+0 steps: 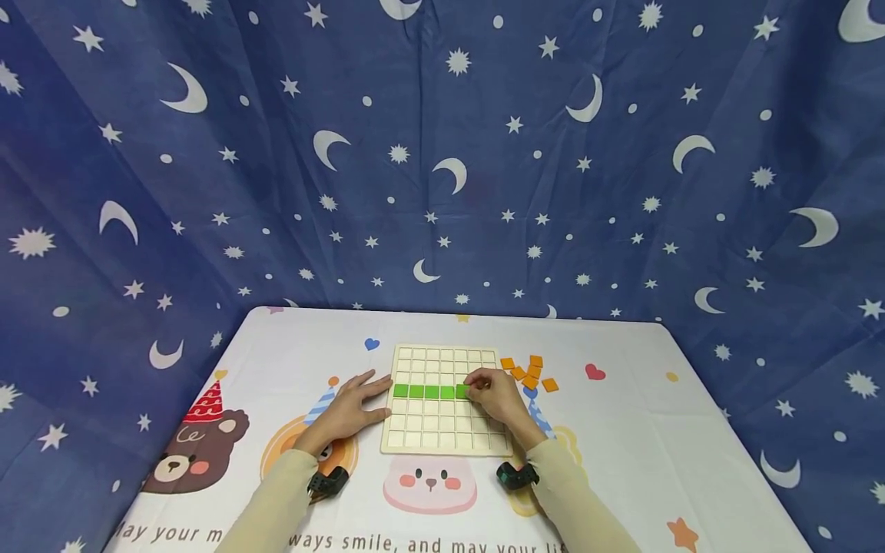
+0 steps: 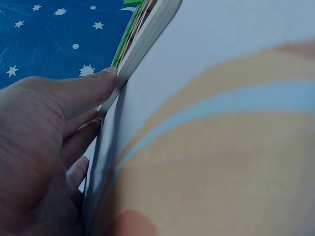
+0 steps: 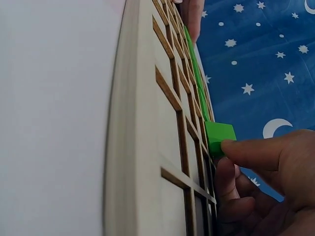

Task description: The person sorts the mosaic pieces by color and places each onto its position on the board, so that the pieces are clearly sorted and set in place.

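Note:
A pale wooden grid board (image 1: 445, 442) lies on the table, with green square tiles (image 1: 432, 392) set side by side along one row. My right hand (image 1: 499, 395) pinches another green tile (image 3: 220, 136) between thumb and fingers. That tile stands tilted at the right end of the green row, over the board's cells. At the board's left edge my left hand (image 1: 351, 408) rests with fingers spread. In the left wrist view its thumb and fingertips touch the board's side (image 2: 142, 49).
Several loose orange tiles (image 1: 535, 372) lie scattered just past the board's upper right corner. The white tablecloth (image 1: 622, 430) bears printed animals, hearts and lettering. A blue curtain (image 1: 442, 153) with moons and stars hangs behind the table. Each wrist wears a black device (image 1: 517, 476).

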